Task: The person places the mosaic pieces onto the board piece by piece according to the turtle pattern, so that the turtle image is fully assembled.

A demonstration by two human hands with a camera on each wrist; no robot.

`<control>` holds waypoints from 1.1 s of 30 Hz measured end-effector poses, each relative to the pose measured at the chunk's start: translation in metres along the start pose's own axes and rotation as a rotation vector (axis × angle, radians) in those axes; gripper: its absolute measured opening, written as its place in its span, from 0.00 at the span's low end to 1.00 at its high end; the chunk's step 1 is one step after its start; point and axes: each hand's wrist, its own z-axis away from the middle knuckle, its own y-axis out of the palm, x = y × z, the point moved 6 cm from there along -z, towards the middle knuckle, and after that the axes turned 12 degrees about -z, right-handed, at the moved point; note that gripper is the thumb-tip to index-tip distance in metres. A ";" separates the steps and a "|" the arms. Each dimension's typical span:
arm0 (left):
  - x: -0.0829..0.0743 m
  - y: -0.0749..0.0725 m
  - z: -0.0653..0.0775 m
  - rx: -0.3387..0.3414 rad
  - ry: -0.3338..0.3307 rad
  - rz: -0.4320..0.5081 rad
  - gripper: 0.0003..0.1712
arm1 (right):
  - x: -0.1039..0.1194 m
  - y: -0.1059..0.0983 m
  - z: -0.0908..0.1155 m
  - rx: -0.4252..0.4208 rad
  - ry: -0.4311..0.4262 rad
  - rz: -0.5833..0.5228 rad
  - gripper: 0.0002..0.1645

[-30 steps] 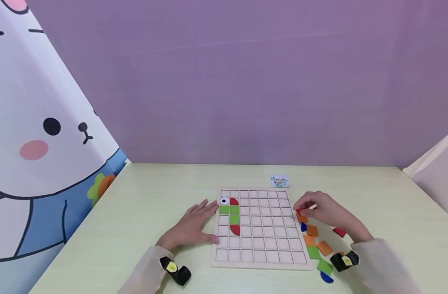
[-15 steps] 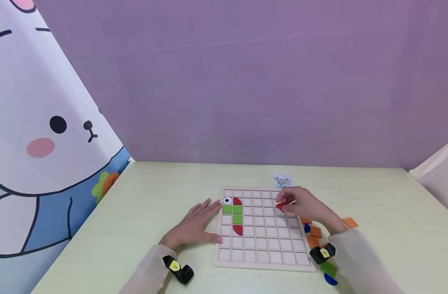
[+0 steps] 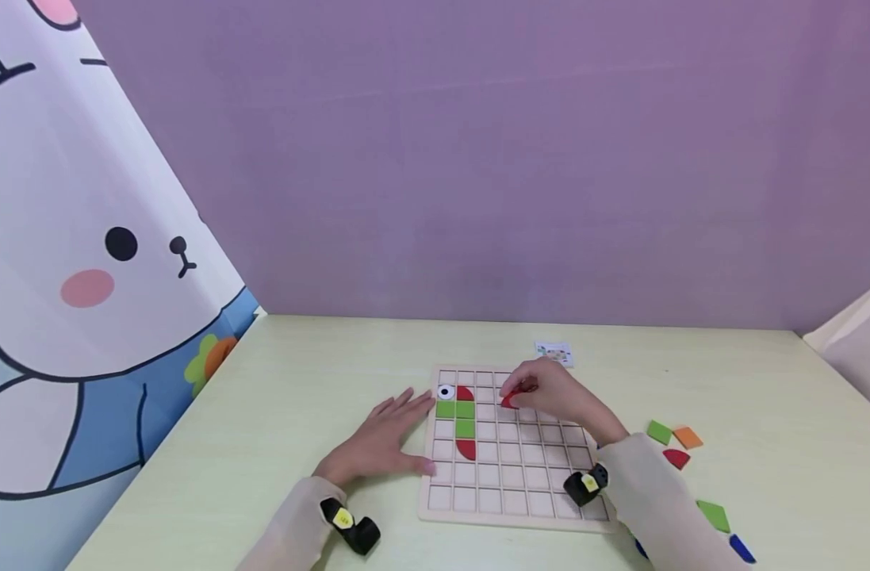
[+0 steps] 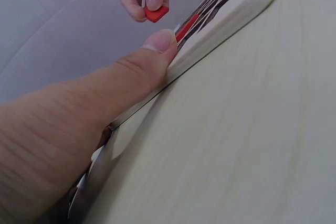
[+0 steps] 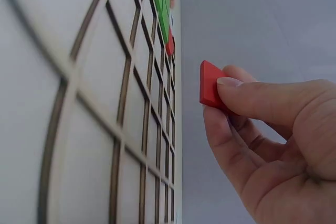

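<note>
My right hand (image 3: 552, 388) pinches a red tile (image 5: 209, 85) between thumb and fingers, above the upper middle of a pale gridded board (image 3: 513, 524). In the right wrist view the tile is clear of the grid. My left hand (image 3: 377, 444) lies with fingers spread at the board's left edge, its thumb (image 4: 152, 51) touching the rim. In the board's left columns sit a white eye tile (image 3: 446, 392), a red quarter-round tile (image 3: 465, 393), three green tiles (image 3: 465, 429) and a lower red quarter-round tile (image 3: 466, 450).
Loose tiles lie right of the board: green (image 3: 659, 431), orange (image 3: 687, 437), red (image 3: 676, 458), a nearer green (image 3: 714, 515) and blue (image 3: 742, 549). My right sleeve (image 3: 663, 500) hides others. A small printed card (image 3: 553, 353) lies behind the board. A purple wall (image 3: 477, 198) stands behind the table.
My right hand has moved left with the red tile, from the loose pile beside the board to over the grid. The left hand stays at the board's edge.
</note>
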 end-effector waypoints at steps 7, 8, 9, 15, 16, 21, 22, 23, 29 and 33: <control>-0.001 -0.001 0.000 0.006 -0.008 0.022 0.58 | -0.003 0.016 -0.016 0.017 0.031 0.012 0.09; -0.001 -0.001 0.000 0.006 -0.008 0.023 0.58 | -0.004 0.018 -0.018 0.022 0.041 0.010 0.09; -0.001 -0.001 0.000 0.005 -0.007 0.025 0.58 | -0.005 0.020 -0.019 0.025 0.057 0.007 0.10; 0.000 0.000 -0.001 0.001 0.003 0.011 0.58 | -0.007 0.030 -0.024 0.034 0.102 0.002 0.12; 0.000 0.000 -0.001 0.000 0.004 0.008 0.58 | -0.007 0.031 -0.025 0.035 0.101 0.004 0.12; -0.001 0.000 -0.001 0.004 0.001 0.008 0.58 | -0.003 0.032 -0.025 0.032 0.108 0.006 0.10; -0.001 0.000 -0.001 0.004 0.001 0.010 0.58 | -0.003 0.033 -0.026 0.029 0.112 0.005 0.10; -0.001 0.000 -0.001 0.006 -0.001 0.013 0.58 | -0.003 0.033 -0.025 0.027 0.115 0.007 0.10; -0.001 0.000 -0.001 -0.004 0.005 0.008 0.58 | -0.003 0.034 -0.026 0.011 0.147 0.020 0.09; -0.001 0.000 -0.001 -0.008 0.011 0.000 0.58 | -0.004 0.033 -0.025 0.008 0.152 0.026 0.07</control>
